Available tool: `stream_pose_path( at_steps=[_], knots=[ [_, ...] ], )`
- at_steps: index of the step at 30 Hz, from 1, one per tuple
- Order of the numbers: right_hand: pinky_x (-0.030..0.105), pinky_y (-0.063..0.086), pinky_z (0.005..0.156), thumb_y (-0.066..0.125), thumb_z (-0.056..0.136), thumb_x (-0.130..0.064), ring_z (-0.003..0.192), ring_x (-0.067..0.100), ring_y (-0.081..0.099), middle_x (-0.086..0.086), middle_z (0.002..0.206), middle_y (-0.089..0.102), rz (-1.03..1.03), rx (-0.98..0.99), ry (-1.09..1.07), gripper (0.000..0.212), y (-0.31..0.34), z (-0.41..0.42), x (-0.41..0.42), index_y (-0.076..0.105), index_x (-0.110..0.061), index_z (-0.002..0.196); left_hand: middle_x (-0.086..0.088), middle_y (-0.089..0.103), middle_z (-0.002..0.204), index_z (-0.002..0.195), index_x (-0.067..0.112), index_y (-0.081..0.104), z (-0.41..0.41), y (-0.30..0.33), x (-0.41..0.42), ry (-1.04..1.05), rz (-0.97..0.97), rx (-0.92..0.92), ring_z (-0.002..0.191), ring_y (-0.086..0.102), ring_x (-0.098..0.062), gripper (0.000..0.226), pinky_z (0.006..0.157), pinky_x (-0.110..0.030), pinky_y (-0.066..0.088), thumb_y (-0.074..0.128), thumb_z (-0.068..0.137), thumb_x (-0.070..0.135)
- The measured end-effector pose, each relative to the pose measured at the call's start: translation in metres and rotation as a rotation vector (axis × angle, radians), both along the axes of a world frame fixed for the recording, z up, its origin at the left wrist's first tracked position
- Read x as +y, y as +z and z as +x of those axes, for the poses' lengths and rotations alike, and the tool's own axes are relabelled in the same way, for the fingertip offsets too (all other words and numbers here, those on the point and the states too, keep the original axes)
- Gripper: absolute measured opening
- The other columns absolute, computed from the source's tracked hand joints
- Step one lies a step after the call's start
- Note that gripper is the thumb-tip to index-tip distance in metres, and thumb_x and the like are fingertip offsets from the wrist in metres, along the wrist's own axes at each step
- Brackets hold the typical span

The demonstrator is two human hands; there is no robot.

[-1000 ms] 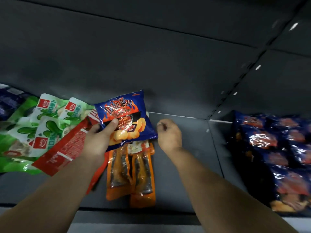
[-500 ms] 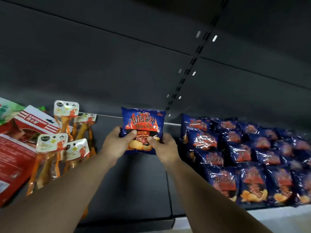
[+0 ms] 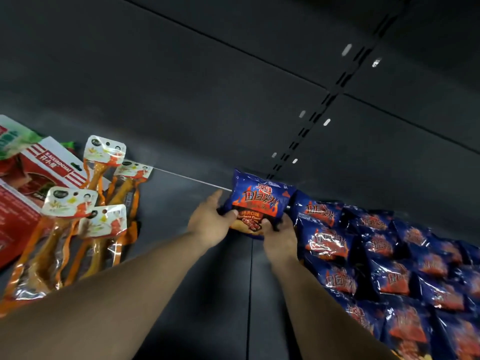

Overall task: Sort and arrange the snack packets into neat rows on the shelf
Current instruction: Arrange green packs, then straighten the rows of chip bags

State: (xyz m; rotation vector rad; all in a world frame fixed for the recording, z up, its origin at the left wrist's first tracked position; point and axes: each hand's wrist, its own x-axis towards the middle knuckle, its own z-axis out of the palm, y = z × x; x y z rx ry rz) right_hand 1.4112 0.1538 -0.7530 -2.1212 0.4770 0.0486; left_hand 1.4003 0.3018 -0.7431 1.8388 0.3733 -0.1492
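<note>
One dark grey shelf (image 3: 197, 294) takes up most of your view, with a dark back panel (image 3: 181, 87) rising behind it and a slotted upright (image 3: 319, 107) running diagonally up to the right; a seam in the shelf deck runs down from just under your hands. Right side: rows of blue chip packets (image 3: 389, 268) with red flame print, overlapping each other, filling the deck from the back edge down to the bottom right corner; far ones are blurred, so no count from me. Left side: a loose group of orange vacuum packs (image 3: 85, 242) with white header cards, four headers visible, lying at mixed angles and partly on top of one another; further left, red packets (image 3: 44, 172) with white stripes, cut off by the frame edge; a green packet (image 3: 15, 139) is just showing at the top left corner of that pile. Centre: you have one blue chip packet (image 3: 259, 203) at the back of the shelf, face toward you, its right edge just beside the leftmost packet of the blue rows, possibly touching; can't tell if its bottom sits on the deck. Both hands are clamped on it: left hand (image 3: 210, 224) grips the lower left edge, thumb across the front; right hand (image 3: 279, 237) grips the lower right corner, thumb on the front, fingers behind; hands close together, only the packet's width between them.
</note>
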Motion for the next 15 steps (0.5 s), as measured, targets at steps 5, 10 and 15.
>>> stream_pose_path(
  at_steps=[5, 10, 15],
  knots=[
    [0.032, 0.031, 0.108, 0.054, 0.096, -0.018, 0.133, 0.024, 0.041, 0.008, 0.146, 0.041, 0.071, 0.024, 0.004, 0.065, 0.0077, 0.0017, -0.0048, 0.018, -0.011, 0.150, -0.004, 0.053, 0.125, 0.139, 0.015, 0.039, -0.0017, 0.0012, -0.0034, 0.056, -0.144, 0.035, 0.117, 0.052, -0.019, 0.055, 0.092, -0.022, 0.035, 0.063, 0.090, 0.025],
    [0.032, 0.034, 0.106, 0.056, 0.094, -0.020, 0.127, 0.025, 0.045, 0.009, 0.141, 0.046, 0.048, 0.080, 0.054, 0.062, 0.0022, -0.0017, 0.0003, 0.026, -0.013, 0.148, -0.005, 0.059, 0.121, 0.131, 0.018, 0.050, -0.0039, -0.0034, -0.0053, -0.068, -0.133, 0.091, 0.114, 0.055, -0.023, 0.045, 0.100, -0.031, 0.041, 0.063, 0.089, 0.025],
    [0.030, 0.029, 0.108, 0.058, 0.094, -0.020, 0.132, 0.022, 0.040, 0.007, 0.142, 0.043, 0.108, 0.071, 0.042, 0.064, 0.0039, -0.0034, -0.0005, 0.025, -0.013, 0.149, 0.005, 0.059, 0.115, 0.121, 0.029, 0.049, -0.0022, -0.0054, -0.0058, -0.141, -0.198, 0.063, 0.113, 0.053, -0.014, 0.035, 0.103, -0.029, 0.038, 0.062, 0.090, 0.020]
  ],
)
